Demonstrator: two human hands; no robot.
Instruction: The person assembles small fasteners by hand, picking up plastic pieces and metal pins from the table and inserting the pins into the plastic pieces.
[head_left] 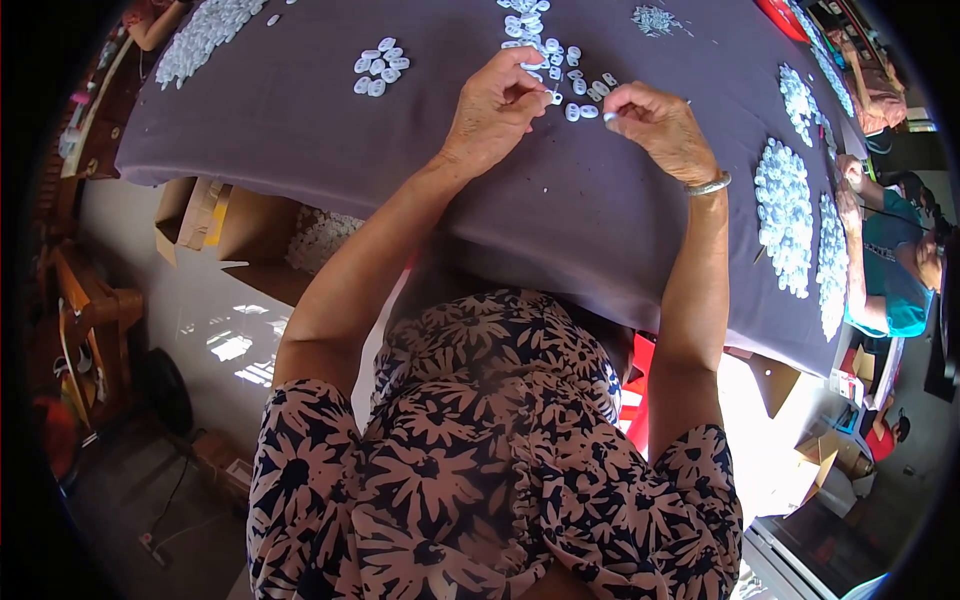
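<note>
The left hand (487, 116) hangs over the far part of the dark-covered table (300, 135), thumb and index finger pinched narrow on a small white piece with a hole (556, 98). Just to its right, the right hand (668, 132), with a bracelet (709, 184) at the wrist, has its fingertips drawn together on a white bit (610, 117), mostly hidden, so its shape cannot be told. The two hands are apart, with a pair of loose white pieces (580, 112) lying on the cloth between them. A looser cluster (555, 62) spreads just beyond, and a small group (378, 68) lies well to the left. Larger white heaps sit at the table's far left (205, 42) and right (783, 220), near a co-worker in a teal top (905, 290).
</note>
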